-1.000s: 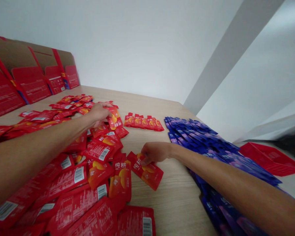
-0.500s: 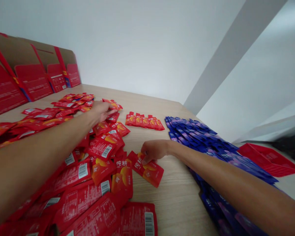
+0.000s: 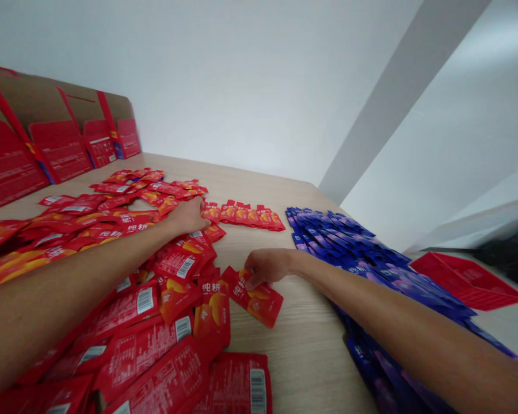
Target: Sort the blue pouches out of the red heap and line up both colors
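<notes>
My right hand pinches the upper part of a red mango-print pouch, held tilted at the right edge of a loose heap of similar pouches. Farther off, my left hand has its fingers closed about the side of another red pouch, its front facing me. That pouch is at the left end of a neat overlapping row of red pouches. Part of it is hidden by my fingers. Pouches in the heap lie at mixed angles, some showing barcodes.
Blue pouches lie in overlapping rows along the table's right side, partly under my right forearm. Open red cartons stand at the back left. Beyond the right edge is a red box. A white wall borders the wooden table.
My left hand has moved right and slightly nearer, from the back of the heap to the row's left end, where a pouch now lies in its fingers. My right hand keeps its pouch nearly still.
</notes>
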The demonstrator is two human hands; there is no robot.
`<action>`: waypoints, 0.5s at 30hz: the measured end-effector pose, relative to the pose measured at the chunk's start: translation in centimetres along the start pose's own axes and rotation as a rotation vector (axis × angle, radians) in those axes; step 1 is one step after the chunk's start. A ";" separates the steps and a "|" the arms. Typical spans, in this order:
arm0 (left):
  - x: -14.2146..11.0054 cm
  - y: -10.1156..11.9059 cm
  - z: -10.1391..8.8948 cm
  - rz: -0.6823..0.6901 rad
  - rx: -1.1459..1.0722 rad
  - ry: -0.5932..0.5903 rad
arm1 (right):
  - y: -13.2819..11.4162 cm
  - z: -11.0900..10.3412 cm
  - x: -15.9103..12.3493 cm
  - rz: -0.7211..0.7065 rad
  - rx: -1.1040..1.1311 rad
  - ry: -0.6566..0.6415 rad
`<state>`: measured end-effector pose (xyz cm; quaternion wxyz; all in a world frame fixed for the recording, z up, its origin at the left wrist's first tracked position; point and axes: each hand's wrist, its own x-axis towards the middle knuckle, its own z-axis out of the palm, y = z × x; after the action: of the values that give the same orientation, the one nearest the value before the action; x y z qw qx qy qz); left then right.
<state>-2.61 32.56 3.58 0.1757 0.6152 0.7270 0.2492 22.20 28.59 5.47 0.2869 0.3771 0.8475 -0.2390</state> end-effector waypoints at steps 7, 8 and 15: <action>-1.4 1.0 1.6 0.150 0.430 -0.056 | -0.3 0.0 -0.3 -0.007 -0.068 0.029; -1.4 1.0 1.6 0.152 0.454 -0.065 | -0.3 0.1 -0.3 -0.008 -0.075 0.037; -1.1 1.1 2.2 0.163 0.542 -0.118 | -0.5 0.1 -0.7 -0.023 -0.114 0.058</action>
<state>-0.32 31.89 2.38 0.0262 0.7095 0.7038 0.0227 22.21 27.91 5.93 0.2806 0.3569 0.8721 -0.1825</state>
